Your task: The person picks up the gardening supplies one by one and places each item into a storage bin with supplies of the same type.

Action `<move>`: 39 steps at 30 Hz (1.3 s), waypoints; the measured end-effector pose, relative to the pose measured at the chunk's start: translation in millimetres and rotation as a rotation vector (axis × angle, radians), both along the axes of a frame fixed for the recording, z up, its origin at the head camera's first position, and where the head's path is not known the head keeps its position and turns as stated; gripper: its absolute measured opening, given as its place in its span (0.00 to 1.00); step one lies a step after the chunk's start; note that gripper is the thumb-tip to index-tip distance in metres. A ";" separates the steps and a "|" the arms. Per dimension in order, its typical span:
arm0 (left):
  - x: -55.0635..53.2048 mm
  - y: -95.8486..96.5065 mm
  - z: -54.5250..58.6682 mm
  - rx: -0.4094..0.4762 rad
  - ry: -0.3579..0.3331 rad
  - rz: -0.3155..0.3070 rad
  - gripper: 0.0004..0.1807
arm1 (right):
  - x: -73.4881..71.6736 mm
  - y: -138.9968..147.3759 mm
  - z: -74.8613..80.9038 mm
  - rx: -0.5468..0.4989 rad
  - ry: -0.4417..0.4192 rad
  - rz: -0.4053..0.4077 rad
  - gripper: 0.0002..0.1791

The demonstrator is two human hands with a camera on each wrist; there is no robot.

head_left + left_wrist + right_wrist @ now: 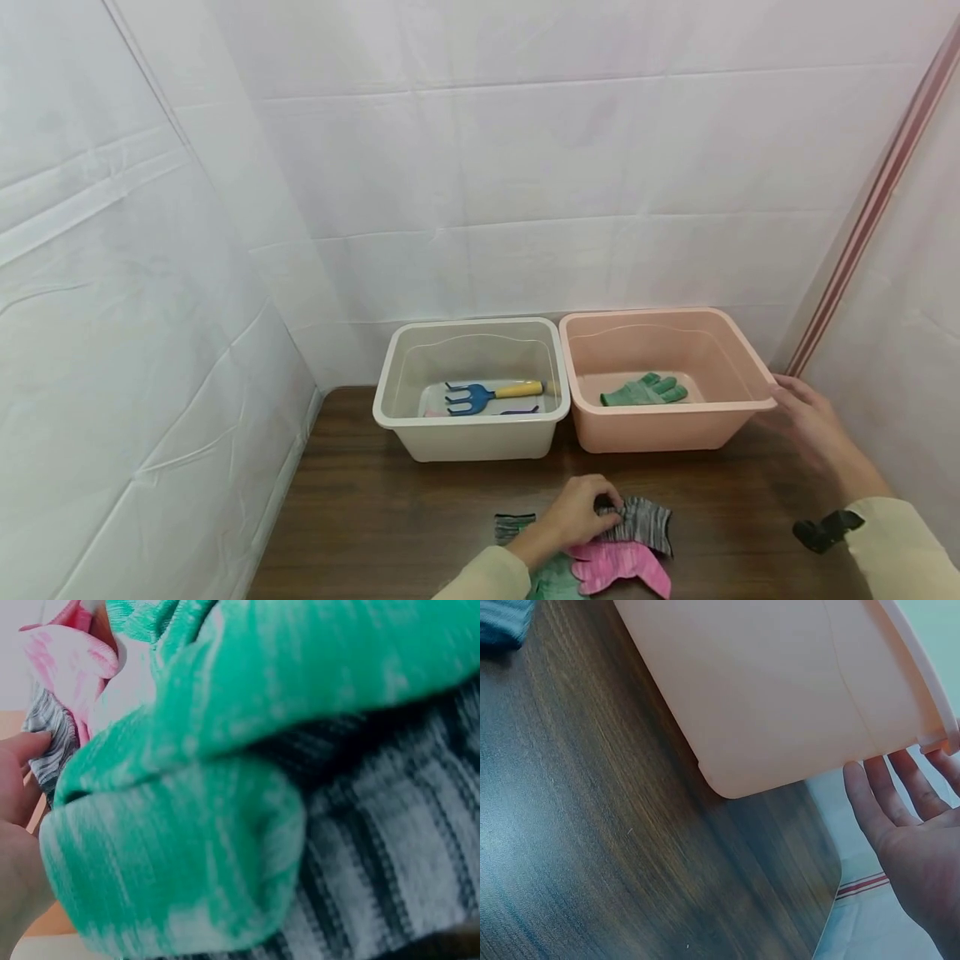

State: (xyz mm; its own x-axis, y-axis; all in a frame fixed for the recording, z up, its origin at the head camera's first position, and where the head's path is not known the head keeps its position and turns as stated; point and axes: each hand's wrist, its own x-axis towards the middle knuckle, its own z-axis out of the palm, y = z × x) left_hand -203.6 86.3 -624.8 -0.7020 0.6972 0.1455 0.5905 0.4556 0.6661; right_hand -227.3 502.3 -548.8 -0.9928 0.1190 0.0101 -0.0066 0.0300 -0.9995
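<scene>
My left hand [573, 514] pinches a grey-and-black striped knit glove [649, 523] on the table; only part of the glove shows. Just below it lies a pink glove [622, 567]. A green glove [557, 579] lies partly under my left forearm, with striped grey knit [513, 527] beside it. Green fabric [187, 847] fills much of the left wrist view. At the right, my right hand [813, 421] touches the end of the peach bin [652, 429] near its rim, fingers extended. Inside that bin lies another green glove [641, 392].
Left of the peach bin stands a cream bin [472, 442], their rims close together. It holds a blue hand rake [472, 398] with a yellow handle and a purple-tined tool [520, 411]. White sheeting [480, 167] hangs behind and beside the brown wooden table [360, 508].
</scene>
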 end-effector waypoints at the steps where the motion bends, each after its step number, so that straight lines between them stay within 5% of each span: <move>1: -0.4 -1.2 0.4 0.013 0.003 0.004 0.05 | -0.4 -0.2 -0.1 0.021 -0.007 -0.005 0.27; 17: -8.7 -18.3 14.8 0.125 -0.035 0.025 0.05 | 2.2 -3.0 3.3 -0.030 -0.001 -0.001 0.21; 24: -11.0 -23.4 24.8 0.165 -0.112 0.045 0.05 | 3.0 -3.8 2.3 -0.083 0.024 0.010 0.14; 39: -14.2 -23.8 26.9 0.210 -0.184 0.098 0.06 | 4.6 -2.8 1.5 -0.037 0.014 -0.005 0.17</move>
State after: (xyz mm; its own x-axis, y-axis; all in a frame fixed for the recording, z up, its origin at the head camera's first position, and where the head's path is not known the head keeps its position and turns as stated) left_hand -217.8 62.6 -597.9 -0.7926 0.5926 0.1433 0.4110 0.3458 0.8435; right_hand -222.7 499.6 -547.3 -0.9920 0.1249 0.0197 -0.0207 -0.0070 -0.9998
